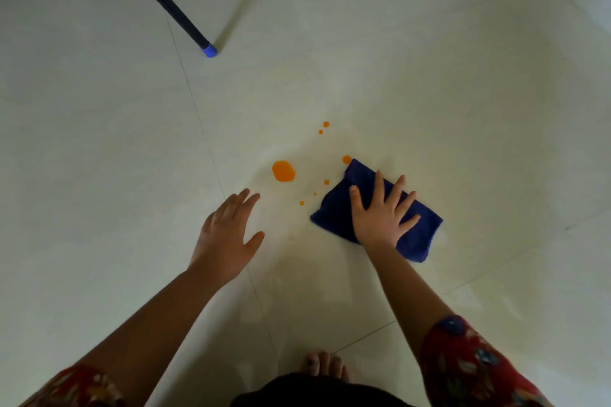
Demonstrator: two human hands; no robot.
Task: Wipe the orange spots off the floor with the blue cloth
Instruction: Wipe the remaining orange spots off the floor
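A folded blue cloth (335,208) lies flat on the pale tiled floor (429,92). My right hand (382,213) presses on top of it with fingers spread. The largest orange spot (283,171) sits left of the cloth. One smaller orange spot (346,159) touches the cloth's far corner. Two small drops (326,124) lie farther away, and several tiny drops (326,182) dot the floor between the big spot and the cloth. My left hand (228,235) hovers or rests on the floor, fingers apart and holding nothing, just below and left of the big spot.
A dark pole with a blue tip (209,50) slants down to the floor at the upper left. A bare foot (325,363) shows at the bottom centre. Tile joints (205,135) run across the floor.
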